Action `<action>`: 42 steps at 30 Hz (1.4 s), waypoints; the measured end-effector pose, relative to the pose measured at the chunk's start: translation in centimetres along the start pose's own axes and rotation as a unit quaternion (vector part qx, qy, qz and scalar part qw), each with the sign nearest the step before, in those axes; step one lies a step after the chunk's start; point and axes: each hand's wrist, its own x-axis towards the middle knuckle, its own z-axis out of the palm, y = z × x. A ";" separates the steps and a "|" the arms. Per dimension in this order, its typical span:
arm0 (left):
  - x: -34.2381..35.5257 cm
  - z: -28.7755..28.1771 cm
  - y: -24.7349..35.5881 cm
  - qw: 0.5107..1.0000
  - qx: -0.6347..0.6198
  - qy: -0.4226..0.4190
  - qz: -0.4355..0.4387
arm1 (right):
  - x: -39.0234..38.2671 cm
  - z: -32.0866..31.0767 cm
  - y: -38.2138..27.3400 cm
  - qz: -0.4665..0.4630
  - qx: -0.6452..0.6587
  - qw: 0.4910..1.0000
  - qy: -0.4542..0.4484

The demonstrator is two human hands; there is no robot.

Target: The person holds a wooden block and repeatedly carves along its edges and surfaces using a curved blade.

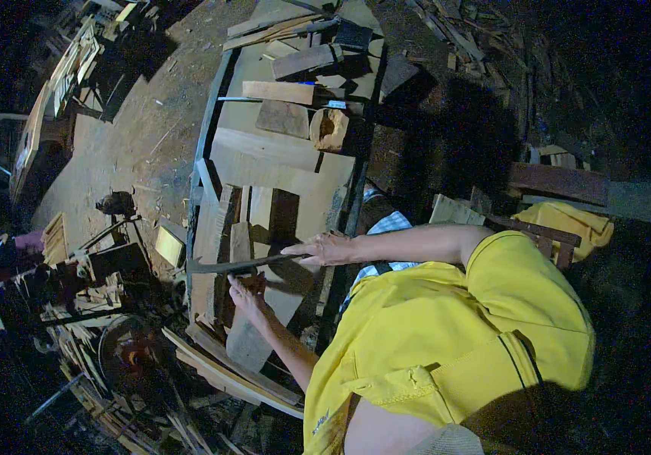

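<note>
My right hand is closed on the near end of a long, slim dark tool, with a forefinger stretched out along it. The tool's other end widens into a small hook at the table's left edge; its exact kind I cannot tell. Just below the tool is my left hand, partly curled, with fingers apart. Whether it touches the tool is unclear. Beyond my hands an upright wooden block stands beside a long dark wood piece. Both are on the worktable, which is covered with pale boards.
A hollowed wood block and several offcuts lie at the table's far end. Long curved strips lie at the near left. Machinery with a round wheel stands on the left. A yellow cloth hangs over a chair at right.
</note>
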 end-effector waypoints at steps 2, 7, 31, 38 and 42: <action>0.6 -0.9 -0.7 0.998 -0.055 -0.013 -0.034 | 0.1 -0.1 0.0 -0.012 -0.019 0.999 0.037; 0.3 -2.4 0.0 0.973 0.228 -0.023 -0.028 | 1.9 -1.4 0.6 0.056 -0.048 0.996 0.040; -2.4 6.7 6.2 0.977 -0.003 0.191 -0.099 | 6.2 -9.4 1.7 -0.095 -0.169 0.980 -0.035; -3.1 8.7 4.8 0.973 0.109 0.204 0.001 | 6.4 -12.1 2.9 -0.175 -0.084 0.978 -0.076; -4.5 9.7 5.0 0.936 0.230 0.257 -0.069 | 5.4 -13.6 2.7 -0.216 -0.067 0.963 -0.143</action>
